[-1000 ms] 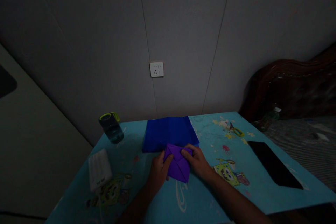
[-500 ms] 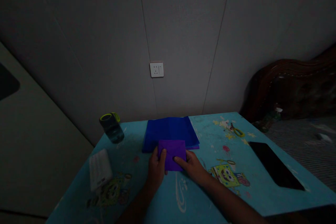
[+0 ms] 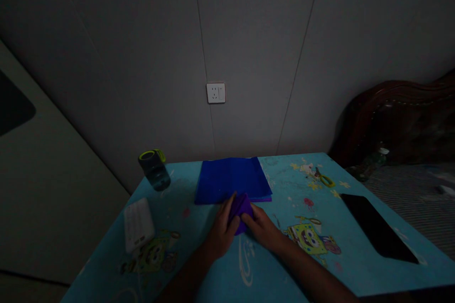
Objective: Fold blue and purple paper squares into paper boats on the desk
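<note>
Between my two hands is a piece of folded purple paper [image 3: 241,208], bent so that its middle rises toward the top. My left hand [image 3: 221,228] grips its left side, with the thumb on the near face and the fingers behind. On the right edge, my right hand [image 3: 261,225] holds it the same way, thumb in front. The paper is just above the tablecloth. Right behind it lies a stack of blue paper sheets [image 3: 232,177], with a purple edge showing underneath at the right.
A dark water bottle [image 3: 154,170] with a lime rim and a white power bank [image 3: 138,225] are at the left. Scissors [image 3: 324,178] with yellow-green handles and a black tablet [image 3: 378,227] lie at the right on the blue cartoon tablecloth [image 3: 273,265]. A wall socket [image 3: 216,93] is behind.
The purple paper was a flat square facing me; now it is bent and narrower. My left hand has moved right, closer to my right hand. The view has shifted slightly.
</note>
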`<state>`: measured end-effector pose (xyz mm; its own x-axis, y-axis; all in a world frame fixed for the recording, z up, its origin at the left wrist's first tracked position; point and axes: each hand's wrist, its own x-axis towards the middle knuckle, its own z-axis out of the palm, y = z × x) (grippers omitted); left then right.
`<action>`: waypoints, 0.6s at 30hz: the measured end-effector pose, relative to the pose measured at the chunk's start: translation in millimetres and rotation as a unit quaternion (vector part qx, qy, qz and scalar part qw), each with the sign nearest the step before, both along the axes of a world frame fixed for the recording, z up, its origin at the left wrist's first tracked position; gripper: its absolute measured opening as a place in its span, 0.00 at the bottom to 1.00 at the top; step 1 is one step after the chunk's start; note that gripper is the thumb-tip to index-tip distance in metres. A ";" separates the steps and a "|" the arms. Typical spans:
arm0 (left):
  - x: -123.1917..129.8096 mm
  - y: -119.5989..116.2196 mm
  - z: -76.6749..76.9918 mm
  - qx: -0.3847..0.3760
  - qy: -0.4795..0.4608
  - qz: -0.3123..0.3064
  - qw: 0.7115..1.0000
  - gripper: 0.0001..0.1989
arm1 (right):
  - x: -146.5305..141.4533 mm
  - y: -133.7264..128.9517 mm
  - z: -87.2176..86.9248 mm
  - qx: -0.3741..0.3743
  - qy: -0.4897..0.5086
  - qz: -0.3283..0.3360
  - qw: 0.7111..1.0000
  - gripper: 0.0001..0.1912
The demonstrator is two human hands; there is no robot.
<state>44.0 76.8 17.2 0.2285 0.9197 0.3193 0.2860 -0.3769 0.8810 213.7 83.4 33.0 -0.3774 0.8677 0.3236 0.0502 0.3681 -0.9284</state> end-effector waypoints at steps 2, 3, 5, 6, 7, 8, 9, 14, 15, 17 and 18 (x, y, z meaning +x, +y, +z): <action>1.7 -1.7 0.4 -0.015 -0.012 -0.030 0.999 0.30 | 1.7 0.2 -3.2 0.033 -0.025 -0.026 0.999 0.16; 3.0 -2.1 1.1 -0.025 -0.024 -0.034 0.999 0.30 | 2.6 0.5 -4.4 0.043 -0.035 -0.043 0.998 0.15; 6.2 -2.7 2.8 -0.069 -0.057 -0.035 0.995 0.27 | 4.5 1.7 -5.3 0.057 -0.046 -0.080 0.994 0.14; 7.7 -3.0 3.6 -0.101 -0.076 -0.038 0.991 0.26 | 5.5 2.6 -4.6 0.063 -0.047 -0.100 0.992 0.15; 9.1 -3.4 4.4 -0.132 -0.097 -0.040 0.986 0.27 | 6.5 3.7 -3.3 0.071 -0.047 -0.119 0.989 0.16; 10.2 -3.9 5.0 -0.159 -0.118 -0.043 0.979 0.28 | 7.4 4.9 -1.6 0.080 -0.047 -0.135 0.986 0.18; 11.0 -4.6 5.5 -0.179 -0.137 -0.043 0.973 0.29 | 8.2 6.2 0.5 0.090 -0.048 -0.146 0.984 0.19; 12.5 -7.7 9.1 -0.220 -0.178 -0.017 0.959 0.30 | 9.0 9.8 8.2 0.114 -0.040 -0.135 0.983 0.09; 12.9 -7.7 10.2 -0.223 -0.177 -0.013 0.959 0.29 | 8.6 9.6 8.8 0.113 -0.036 -0.134 0.984 0.08; 14.3 -6.4 12.1 -0.228 -0.180 -0.011 0.957 0.30 | 7.3 8.9 9.3 0.102 -0.026 -0.135 0.985 0.09; 15.3 -5.2 12.5 -0.231 -0.186 -0.012 0.955 0.30 | 6.6 8.6 9.5 0.094 -0.020 -0.137 0.986 0.10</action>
